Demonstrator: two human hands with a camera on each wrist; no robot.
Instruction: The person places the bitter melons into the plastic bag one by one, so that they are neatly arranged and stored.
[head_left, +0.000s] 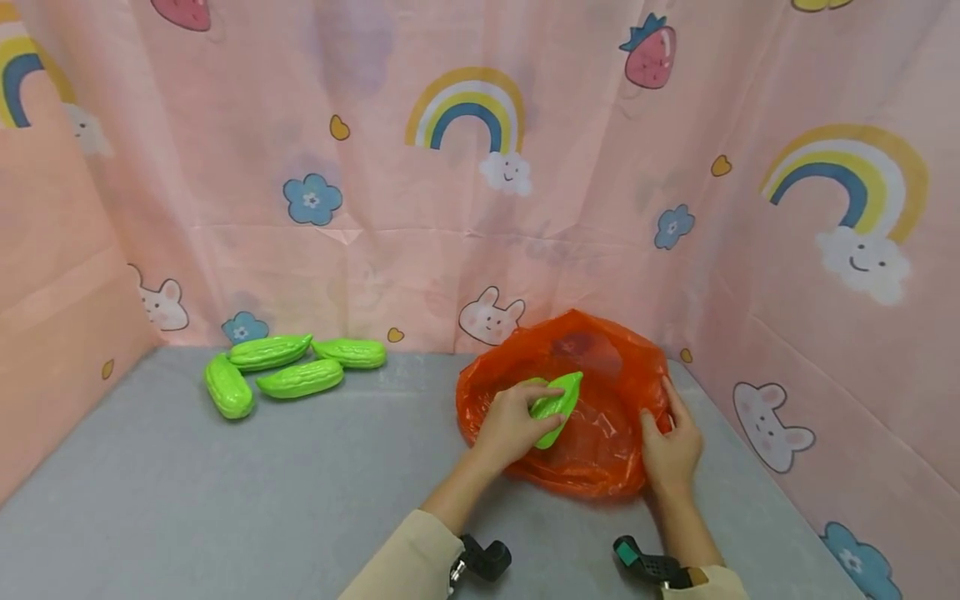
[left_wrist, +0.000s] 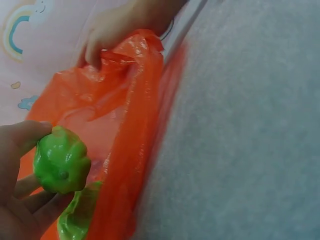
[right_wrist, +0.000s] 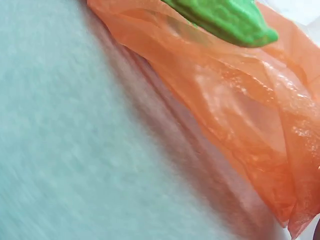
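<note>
My left hand [head_left: 513,423] pinches a glossy green bitter melon [head_left: 564,404] between thumb and fingers, over the mouth of an orange plastic bag [head_left: 592,479]. In the left wrist view the held bitter melon [left_wrist: 62,160] shows its rounded end, and a second green bitter melon [left_wrist: 80,212] lies lower, partly hidden by the bag's edge. My right hand [head_left: 672,446] grips the bag's right rim, thumb on the inside. The bag stands open on the table. In the right wrist view the held melon's pointed tip [right_wrist: 260,35] hangs above the orange film.
Several more bitter melons [head_left: 300,379] lie grouped at the back left of the grey table [head_left: 300,500]. A pink printed curtain [head_left: 375,275] closes off the back and both sides. The bag sits near the right-hand curtain.
</note>
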